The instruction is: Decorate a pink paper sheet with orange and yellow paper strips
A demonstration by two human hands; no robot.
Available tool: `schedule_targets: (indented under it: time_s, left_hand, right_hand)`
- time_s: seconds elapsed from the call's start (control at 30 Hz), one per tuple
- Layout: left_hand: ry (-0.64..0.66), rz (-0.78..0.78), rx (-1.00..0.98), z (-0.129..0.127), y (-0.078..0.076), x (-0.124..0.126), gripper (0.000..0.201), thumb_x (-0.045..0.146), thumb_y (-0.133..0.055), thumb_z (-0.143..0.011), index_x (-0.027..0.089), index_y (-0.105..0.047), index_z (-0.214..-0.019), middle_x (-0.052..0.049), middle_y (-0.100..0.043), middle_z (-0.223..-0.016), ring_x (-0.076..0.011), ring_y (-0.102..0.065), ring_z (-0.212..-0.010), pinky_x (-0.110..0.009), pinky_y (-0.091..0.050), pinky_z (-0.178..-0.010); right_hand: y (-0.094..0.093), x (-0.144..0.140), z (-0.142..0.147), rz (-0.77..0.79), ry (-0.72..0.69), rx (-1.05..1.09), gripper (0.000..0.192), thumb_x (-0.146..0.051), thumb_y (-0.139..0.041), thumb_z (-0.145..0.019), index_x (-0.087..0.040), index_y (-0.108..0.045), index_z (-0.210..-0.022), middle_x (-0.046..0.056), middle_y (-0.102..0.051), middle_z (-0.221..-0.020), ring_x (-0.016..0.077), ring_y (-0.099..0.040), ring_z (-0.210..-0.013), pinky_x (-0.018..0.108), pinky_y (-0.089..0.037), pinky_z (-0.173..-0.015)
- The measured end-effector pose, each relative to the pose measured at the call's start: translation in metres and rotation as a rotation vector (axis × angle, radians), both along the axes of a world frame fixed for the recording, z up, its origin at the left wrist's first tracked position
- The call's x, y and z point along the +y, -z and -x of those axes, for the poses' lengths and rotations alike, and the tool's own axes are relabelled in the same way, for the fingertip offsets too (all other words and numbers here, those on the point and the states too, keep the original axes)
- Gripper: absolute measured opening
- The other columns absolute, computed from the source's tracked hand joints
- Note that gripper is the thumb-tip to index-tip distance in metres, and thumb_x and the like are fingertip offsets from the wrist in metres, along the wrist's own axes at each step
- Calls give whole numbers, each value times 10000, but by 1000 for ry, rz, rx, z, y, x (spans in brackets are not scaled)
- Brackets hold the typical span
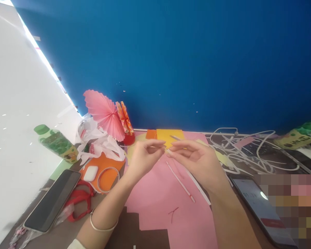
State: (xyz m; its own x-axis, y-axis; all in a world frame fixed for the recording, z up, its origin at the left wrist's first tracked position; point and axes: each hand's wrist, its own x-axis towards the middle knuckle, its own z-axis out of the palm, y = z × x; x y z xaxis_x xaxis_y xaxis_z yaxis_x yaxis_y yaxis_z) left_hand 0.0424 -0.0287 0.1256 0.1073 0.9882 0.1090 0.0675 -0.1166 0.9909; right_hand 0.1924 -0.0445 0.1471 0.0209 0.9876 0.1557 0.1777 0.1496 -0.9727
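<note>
At the near edge of the tabletop (pixel 57 238), your two forearms enter the view, the left one wearing a thin bangle (pixel 103 226) at the wrist. Beneath them lies a large pink paper sheet (pixel 158 204) that runs from the near edge toward the middle. A dark phone (pixel 53 200) lies face up near the left edge, and a second phone (pixel 261 207) with a lit screen lies toward the right edge. Just past the dark phone sit a white earbud case (pixel 90 173) and a coiled white cable (pixel 107 178) on an orange sheet (pixel 106 166). Above the middle of the pink paper sheet, your left hand (pixel 142 157) and right hand (pixel 194 160) meet fingertip to fingertip, both pinched closed on a small pale paper strip (pixel 168 150) held between them, raised clear of the table. A thin white stick (pixel 180 182) with a red tip lies on the pink paper sheet directly below your hands. Farther back, a yellow sheet (pixel 169 135) lies at the far edge. A pink paper fan (pixel 103 112) and a smaller orange fan (pixel 124 117) stand toward the far left, beside a green bottle (pixel 55 142). Tangled white cords (pixel 248 152) cover the far right.
</note>
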Motion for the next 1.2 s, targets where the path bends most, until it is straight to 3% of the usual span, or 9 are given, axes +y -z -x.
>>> schedule_targets:
  time_s: [0.23, 0.63, 1.2]
  left_hand:
    - [-77, 86, -205, -6, -3, 0, 208, 164, -681, -667, 156, -572, -843, -62, -707, -774, -193, -683, -769, -290, -548, -698]
    - [-66, 69, -201, -10, -5, -7, 121, 160, -654, -679, 155, -558, -752, -48, -693, -736, -186, -680, -734, -276, -539, -678]
    - [-44, 57, -195, -11, -2, -5, 164, 206, -674, -677, 163, -530, -743, -29, -683, -684, -180, -680, -701, -287, -541, -686]
  right_hand:
    - [14, 9, 0, 62, -15, 173, 322, -399, -756, -606, -167, -623, -786, 54, -667, -755, 208, -667, -718, 388, -566, -725]
    - [11, 7, 3, 76, -6, 127, 327, -376, -752, -616, -168, -615, -828, 39, -656, -741, 186, -651, -741, 341, -554, -704]
    - [12, 9, 2, 84, -23, 100, 361, -407, -732, -630, -159, -597, -856, 44, -645, -730, 186, -652, -722, 344, -560, -698]
